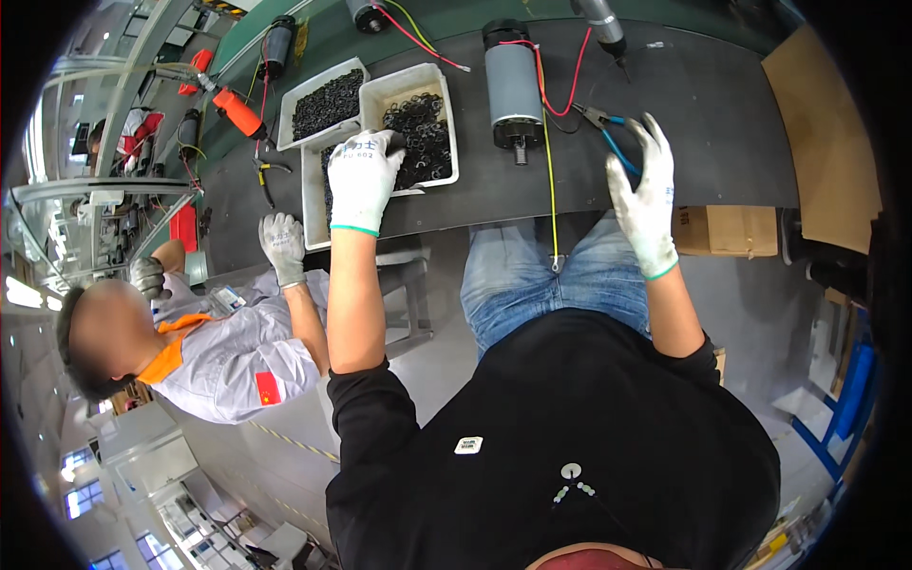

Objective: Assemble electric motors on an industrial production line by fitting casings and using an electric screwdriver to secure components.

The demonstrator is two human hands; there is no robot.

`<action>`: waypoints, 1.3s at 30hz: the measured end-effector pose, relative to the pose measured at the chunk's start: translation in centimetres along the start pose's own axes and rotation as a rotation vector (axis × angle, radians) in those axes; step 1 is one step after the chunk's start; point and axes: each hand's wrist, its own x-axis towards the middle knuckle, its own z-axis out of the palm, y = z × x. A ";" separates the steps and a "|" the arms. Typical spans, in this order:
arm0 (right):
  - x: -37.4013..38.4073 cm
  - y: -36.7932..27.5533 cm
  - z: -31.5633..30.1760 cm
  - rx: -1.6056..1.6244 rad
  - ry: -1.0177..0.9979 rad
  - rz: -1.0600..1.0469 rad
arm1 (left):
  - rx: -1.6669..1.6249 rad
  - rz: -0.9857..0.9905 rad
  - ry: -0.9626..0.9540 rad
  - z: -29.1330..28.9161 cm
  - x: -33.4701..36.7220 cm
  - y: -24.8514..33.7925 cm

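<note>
My left hand point(361, 176), in a white glove, reaches over the white parts bins, its fingers curled at the near-left edge of the bin of black clips or rings point(418, 133). What its fingertips hold, if anything, is hidden. My right hand point(648, 195), also white-gloved, is open, with thumb and fingers apart. Between them lie the blue handles of a pair of pliers point(617, 142) on the dark bench. A grey cylindrical motor point(513, 90) stands between my hands, its shaft pointing toward me. Red and yellow-green wires point(551, 190) trail from it, one hanging over the bench edge.
A second white bin point(328, 104) holds small black parts. An electric screwdriver point(608, 33) hangs at the upper right. On the left, a co-worker's gloved hand point(282, 249) is near yellow-black pliers point(266, 180) and an orange tool point(237, 112). Cardboard point(826, 133) borders the bench's right side.
</note>
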 end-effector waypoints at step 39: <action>1.5 7.7 -12.4 0.460 -0.216 0.409 | -0.378 -0.138 -0.127 -5.6 -2.0 2.3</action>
